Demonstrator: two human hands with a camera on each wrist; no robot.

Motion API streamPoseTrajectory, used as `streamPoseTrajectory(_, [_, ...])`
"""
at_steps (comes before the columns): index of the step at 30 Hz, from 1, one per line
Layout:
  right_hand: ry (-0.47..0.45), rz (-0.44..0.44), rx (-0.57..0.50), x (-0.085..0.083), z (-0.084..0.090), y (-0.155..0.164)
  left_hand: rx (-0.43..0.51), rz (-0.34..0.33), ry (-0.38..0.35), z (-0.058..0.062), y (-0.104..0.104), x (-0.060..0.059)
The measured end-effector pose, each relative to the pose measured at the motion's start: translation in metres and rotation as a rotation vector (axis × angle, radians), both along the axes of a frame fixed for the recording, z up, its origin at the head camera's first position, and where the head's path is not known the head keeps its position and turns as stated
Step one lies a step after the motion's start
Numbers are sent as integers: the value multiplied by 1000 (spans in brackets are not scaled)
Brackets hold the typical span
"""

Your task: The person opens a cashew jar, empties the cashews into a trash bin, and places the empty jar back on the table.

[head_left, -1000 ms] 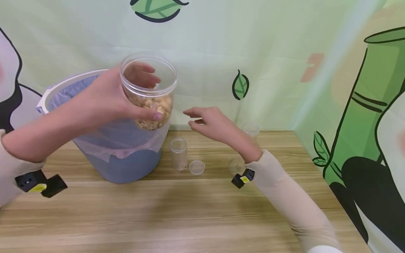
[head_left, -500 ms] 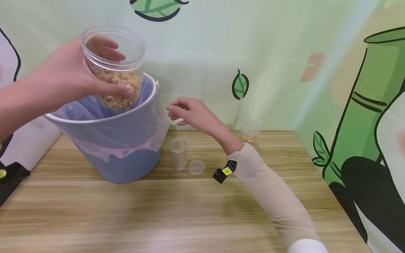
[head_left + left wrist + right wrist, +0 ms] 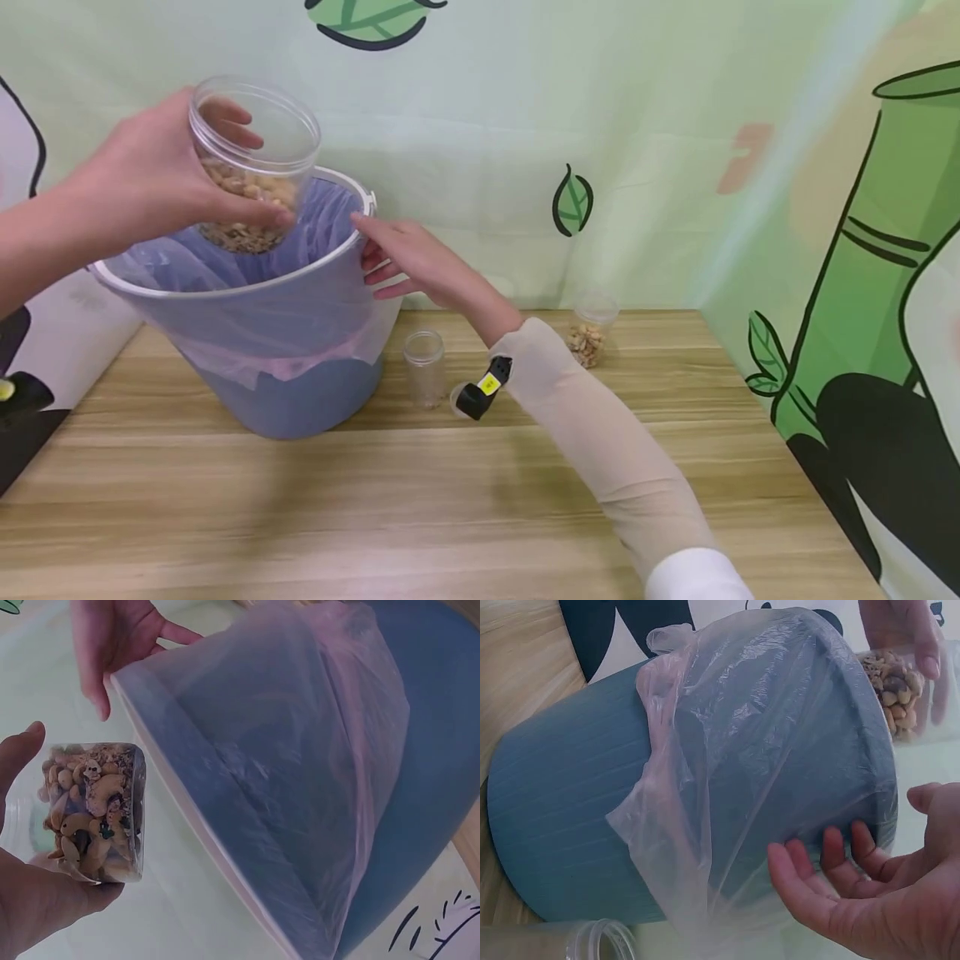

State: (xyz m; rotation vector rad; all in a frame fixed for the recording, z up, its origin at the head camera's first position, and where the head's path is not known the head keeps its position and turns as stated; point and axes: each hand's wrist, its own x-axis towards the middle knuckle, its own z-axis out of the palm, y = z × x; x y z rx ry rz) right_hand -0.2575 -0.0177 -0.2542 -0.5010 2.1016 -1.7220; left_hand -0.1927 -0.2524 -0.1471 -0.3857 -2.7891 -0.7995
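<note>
My left hand (image 3: 161, 179) grips a clear open jar of nuts (image 3: 251, 171), held above the mouth of the blue bin (image 3: 300, 400). The jar (image 3: 94, 814) shows its nuts through the base in the left wrist view. The bin is lined with a thin plastic bag (image 3: 292, 308) and tilts toward me. My right hand (image 3: 397, 258) rests with straight fingers against the bin's rim on its right side; its fingers (image 3: 832, 859) touch the bag-covered rim (image 3: 870, 772).
A small empty clear jar (image 3: 423, 367) stands on the wooden table (image 3: 450, 500) right of the bin, with a lid partly hidden behind my wrist. Another small jar with nuts (image 3: 588, 333) stands near the back wall. A black object (image 3: 22, 417) lies at the left edge.
My right hand has moved left and reached the bin's rim. The left hand carried the nut jar from in front of the bin up over its mouth, and the bin tilted.
</note>
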Motion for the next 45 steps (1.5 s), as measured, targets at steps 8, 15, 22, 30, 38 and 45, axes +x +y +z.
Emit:
streamPoseTrajectory(8, [3, 1, 42, 0, 4, -8, -52, -8, -5, -3, -5, -6])
streamPoseTrajectory(15, [-37, -5, 14, -1, 1, -8, -107, -19, -22, -12, -11, -15])
streamPoseTrajectory(22, [-85, -26, -8, -3, 1, -10, -205, -23, -26, -15, -14, -19])
streamPoseTrajectory(30, [-71, -23, -18, -7, -1, -11, -312, -8, 50, -17, -18, -23])
streamPoseTrajectory(38, [0, -37, 119, -4, -1, -12, -342, -9, 71, -22, -27, -26])
streamPoseTrajectory(45, [52, -85, 133, -3, -4, -18, -369, 7, 77, -24, -27, -27])
